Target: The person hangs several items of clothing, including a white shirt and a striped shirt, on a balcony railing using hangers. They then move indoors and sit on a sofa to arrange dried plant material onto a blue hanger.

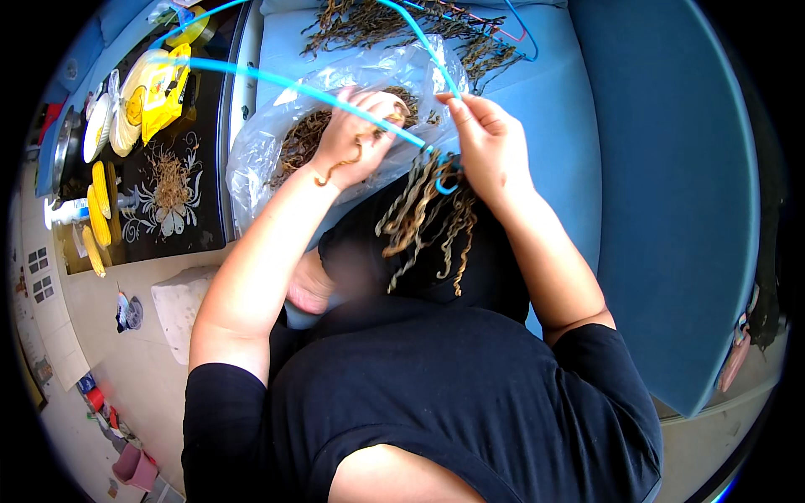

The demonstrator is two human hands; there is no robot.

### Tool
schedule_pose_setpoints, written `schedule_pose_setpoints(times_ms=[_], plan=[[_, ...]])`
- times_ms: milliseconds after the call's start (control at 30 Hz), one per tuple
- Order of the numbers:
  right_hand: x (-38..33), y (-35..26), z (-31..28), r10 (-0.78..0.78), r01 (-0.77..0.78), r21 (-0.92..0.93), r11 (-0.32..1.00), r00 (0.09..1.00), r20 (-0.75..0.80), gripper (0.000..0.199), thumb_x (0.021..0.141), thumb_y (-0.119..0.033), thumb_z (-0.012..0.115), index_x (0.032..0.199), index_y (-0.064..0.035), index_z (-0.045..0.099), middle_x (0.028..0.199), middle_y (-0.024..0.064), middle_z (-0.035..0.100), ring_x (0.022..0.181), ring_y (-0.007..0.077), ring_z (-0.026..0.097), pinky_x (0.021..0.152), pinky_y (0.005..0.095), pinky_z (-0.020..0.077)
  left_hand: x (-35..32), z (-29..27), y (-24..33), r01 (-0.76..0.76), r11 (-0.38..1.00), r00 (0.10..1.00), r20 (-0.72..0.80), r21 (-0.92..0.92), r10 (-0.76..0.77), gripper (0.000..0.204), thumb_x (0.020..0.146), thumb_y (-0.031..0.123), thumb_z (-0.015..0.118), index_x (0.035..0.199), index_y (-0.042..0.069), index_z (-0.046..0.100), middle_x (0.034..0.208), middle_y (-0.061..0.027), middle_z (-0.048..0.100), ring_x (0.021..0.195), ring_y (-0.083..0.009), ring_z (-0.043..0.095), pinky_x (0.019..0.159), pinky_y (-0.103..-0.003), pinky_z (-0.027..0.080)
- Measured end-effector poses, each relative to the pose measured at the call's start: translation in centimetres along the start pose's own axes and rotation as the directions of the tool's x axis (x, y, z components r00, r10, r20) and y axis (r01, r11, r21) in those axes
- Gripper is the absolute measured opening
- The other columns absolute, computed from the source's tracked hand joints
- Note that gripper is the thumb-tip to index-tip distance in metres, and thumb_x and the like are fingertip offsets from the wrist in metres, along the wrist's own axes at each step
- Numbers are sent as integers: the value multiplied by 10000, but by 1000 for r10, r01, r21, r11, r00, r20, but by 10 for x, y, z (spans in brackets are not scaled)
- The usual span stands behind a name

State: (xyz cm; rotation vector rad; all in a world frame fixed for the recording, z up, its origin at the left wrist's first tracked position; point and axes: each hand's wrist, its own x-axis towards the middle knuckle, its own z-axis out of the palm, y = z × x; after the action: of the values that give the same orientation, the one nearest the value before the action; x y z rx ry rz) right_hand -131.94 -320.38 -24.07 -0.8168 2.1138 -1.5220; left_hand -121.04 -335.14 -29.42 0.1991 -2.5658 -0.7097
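A blue clothes hanger (289, 82) stretches across the view in front of me, its hooked end low near my right hand. Twisted brown dried strips (411, 220) dangle in a bunch from that end, over my dark trousers. My right hand (490, 142) is closed at the hanger's slanting arm, with a small brown tip at the fingertips. Fingers curled, my left hand (360, 138) holds some dried strips behind the hanger's bar; one strip trails over the wrist. Under the hands, a clear plastic bag (260, 172) contains more dried strips (303, 144).
Blue sofa seat (558, 168) and backrest (671, 193) lie ahead and right. More strips (352, 29) hang on hangers at the far side. A black table (210, 168) at left bears corn cobs (99, 204), a yellow packet (166, 96) and dry fibres (172, 180). A white stool (180, 310) stands nearby.
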Motion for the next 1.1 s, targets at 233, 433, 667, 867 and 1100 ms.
schedule_pose_setpoints(times_ms=[233, 433, 667, 867, 1100], plan=[[-2, -29, -2, -179, 174, -116, 978, 983, -35, 195, 863, -179, 567, 971, -27, 623, 640, 104, 593, 554, 128, 537, 545, 259, 440, 6, -13, -18, 400, 722, 823, 125, 565, -554, 237, 776, 237, 604, 968, 99, 584, 1015, -110, 568, 1011, -292, 498, 876, -441, 373], [-3, -35, -22, -78, 80, 86, 993, 996, -32, 205, 882, -207, 556, 975, -37, 626, 610, -14, 507, 550, 42, 428, 515, 202, 381, 3, -35, -12, 575, 757, 732, 218, 310, -645, 585, 738, 213, 676, 1224, -2, 431, 1256, -206, 440, 1198, -345, 387, 999, -387, 332], [-26, -53, -23, -124, 115, 199, 973, 992, 35, 190, 893, -183, 534, 983, -37, 615, 596, -28, 485, 526, 27, 436, 484, 187, 368, -42, -56, 39, 290, 934, 944, 100, 211, -315, 489, 748, -35, 527, 1230, -5, 450, 1300, -150, 431, 1245, -289, 362, 1044, -342, 281], [-43, -71, -15, -173, 143, 252, 957, 980, 101, 210, 913, -147, 487, 1018, -5, 599, 543, -36, 434, 488, 29, 375, 473, 185, 352, -40, -67, 50, 512, 816, 856, -87, 269, -509, 180, 797, 171, 540, 937, 72, 595, 885, -116, 596, 800, -307, 587, 690, -399, 475], [-62, -57, -33, -157, 132, 294, 947, 986, 62, 200, 906, -160, 504, 1009, -18, 600, 575, -32, 472, 492, 25, 412, 465, 174, 331, -67, -33, 48, 614, 595, 679, 39, 519, -733, 440, 744, 415, 630, 1017, 80, 546, 860, -97, 634, 794, -259, 622, 673, -379, 484]])
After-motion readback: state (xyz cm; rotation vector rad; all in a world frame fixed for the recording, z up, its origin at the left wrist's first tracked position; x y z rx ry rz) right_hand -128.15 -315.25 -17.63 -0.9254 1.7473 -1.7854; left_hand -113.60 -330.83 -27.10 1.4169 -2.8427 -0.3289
